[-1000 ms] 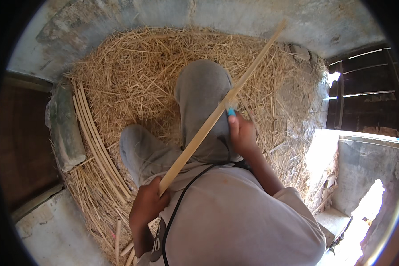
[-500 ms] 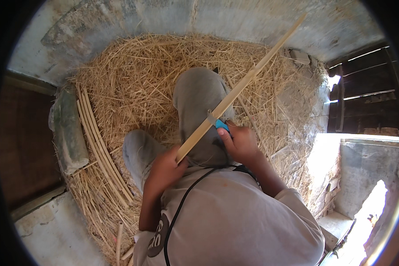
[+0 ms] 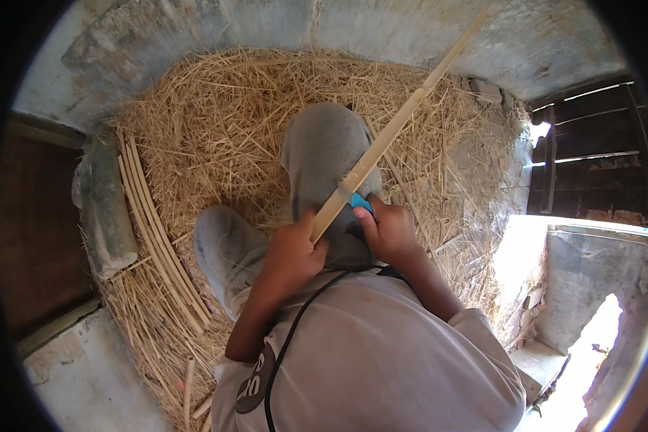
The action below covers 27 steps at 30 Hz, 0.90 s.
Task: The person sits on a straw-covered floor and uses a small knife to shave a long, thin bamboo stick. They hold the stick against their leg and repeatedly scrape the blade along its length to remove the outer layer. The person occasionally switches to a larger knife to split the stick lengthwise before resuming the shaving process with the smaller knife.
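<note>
A long, pale bamboo strip (image 3: pixel 387 140) slants from my lap up over my right knee toward the far right, with a node partway along it. Its near end is gripped in my left hand (image 3: pixel 294 248), fingers closed around it. My right hand (image 3: pixel 391 232) is closed on a knife (image 3: pixel 361 202) with a blue handle. The knife's blade lies across the strip over my thigh, touching its surface. Fine shavings show on the strip just ahead of the blade.
Loose straw (image 3: pixel 230 122) covers the floor around my legs. Several long, thin strips (image 3: pixel 157 227) lie at the left beside a thick greenish log (image 3: pixel 108 209). Concrete walls (image 3: pixel 266 29) enclose the space, and dark wooden boards (image 3: pixel 590 158) stand at the right.
My left hand has moved forward and right, sliding the bamboo strip outward past the knife. My right hand and the knife have stayed almost in place.
</note>
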### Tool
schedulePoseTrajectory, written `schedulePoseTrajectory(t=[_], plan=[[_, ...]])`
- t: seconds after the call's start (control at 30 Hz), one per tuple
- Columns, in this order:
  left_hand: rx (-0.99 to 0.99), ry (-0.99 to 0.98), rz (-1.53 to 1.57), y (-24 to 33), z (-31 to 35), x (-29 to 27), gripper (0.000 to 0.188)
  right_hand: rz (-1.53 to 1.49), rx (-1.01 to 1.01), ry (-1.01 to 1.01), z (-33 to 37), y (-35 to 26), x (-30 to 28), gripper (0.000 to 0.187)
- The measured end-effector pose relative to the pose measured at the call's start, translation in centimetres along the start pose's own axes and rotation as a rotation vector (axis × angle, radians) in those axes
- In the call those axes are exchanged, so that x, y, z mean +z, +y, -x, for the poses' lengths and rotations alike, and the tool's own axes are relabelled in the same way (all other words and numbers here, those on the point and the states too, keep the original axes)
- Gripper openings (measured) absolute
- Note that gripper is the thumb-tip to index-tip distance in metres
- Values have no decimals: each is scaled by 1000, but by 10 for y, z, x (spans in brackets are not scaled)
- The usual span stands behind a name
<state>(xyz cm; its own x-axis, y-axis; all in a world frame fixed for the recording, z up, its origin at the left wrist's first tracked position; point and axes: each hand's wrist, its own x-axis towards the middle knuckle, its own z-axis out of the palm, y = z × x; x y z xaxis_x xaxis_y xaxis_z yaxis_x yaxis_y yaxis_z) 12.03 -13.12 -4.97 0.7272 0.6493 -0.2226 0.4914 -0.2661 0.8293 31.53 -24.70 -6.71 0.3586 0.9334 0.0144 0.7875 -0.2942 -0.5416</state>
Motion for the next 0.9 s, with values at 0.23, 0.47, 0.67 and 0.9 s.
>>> schedulePoseTrajectory(t=[0.23,0.47,0.67,0.9], plan=[[-51,12,-69,-2,16,-2,31,45,-79,47,2,-2,4,52],[-69,28,-55,-4,29,-1,31,69,-126,88,4,-2,8,52],[-143,-5,-32,-2,41,-6,34,67,-135,98,6,-1,8,52],[-205,-33,-34,-1,61,-12,35,54,-86,98,5,1,11,51]])
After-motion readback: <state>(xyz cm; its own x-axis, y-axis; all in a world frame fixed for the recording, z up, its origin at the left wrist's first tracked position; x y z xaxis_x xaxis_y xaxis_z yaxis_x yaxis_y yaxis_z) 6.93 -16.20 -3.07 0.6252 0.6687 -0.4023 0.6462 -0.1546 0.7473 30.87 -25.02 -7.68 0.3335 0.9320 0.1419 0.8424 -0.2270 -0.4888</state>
